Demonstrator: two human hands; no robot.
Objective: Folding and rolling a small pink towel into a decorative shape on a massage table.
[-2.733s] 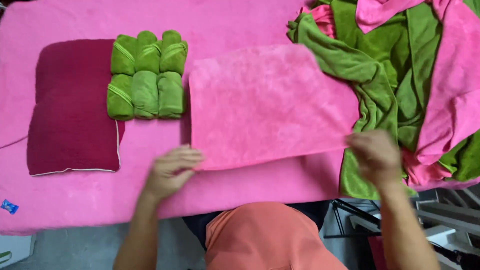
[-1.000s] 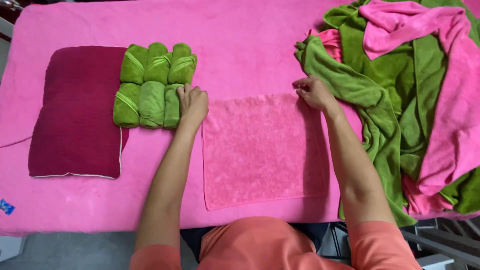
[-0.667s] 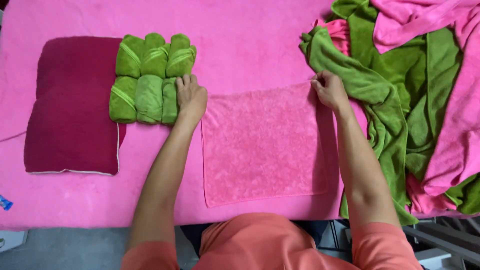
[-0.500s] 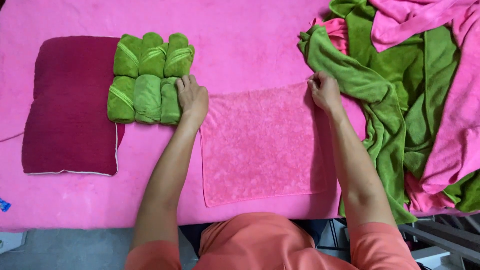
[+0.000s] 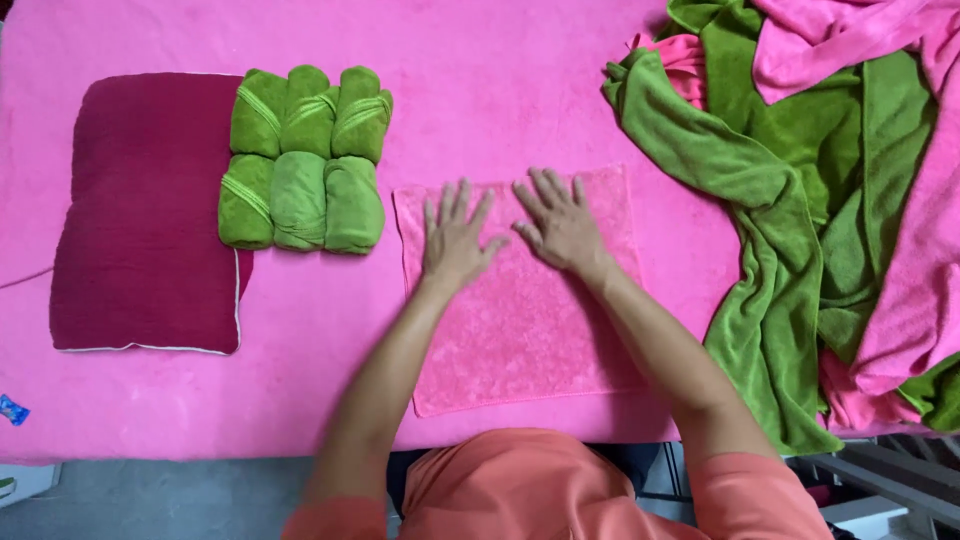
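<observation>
A pink towel lies spread flat on the pink-covered table in front of me. My left hand rests flat on its upper middle, fingers spread. My right hand lies flat beside it, also with fingers apart, palm down on the towel. Neither hand holds anything. Left of the towel sit several rolled green towels in two rows.
A dark red cushion lies at the left, under the edge of the green rolls. A heap of loose green and pink towels covers the right side. A small blue wrapper lies at the left front edge.
Both hands let go of the towel's far corners and moved inward to its middle, now flat with fingers spread. Before that, the towel was laid down from a lifted position.
</observation>
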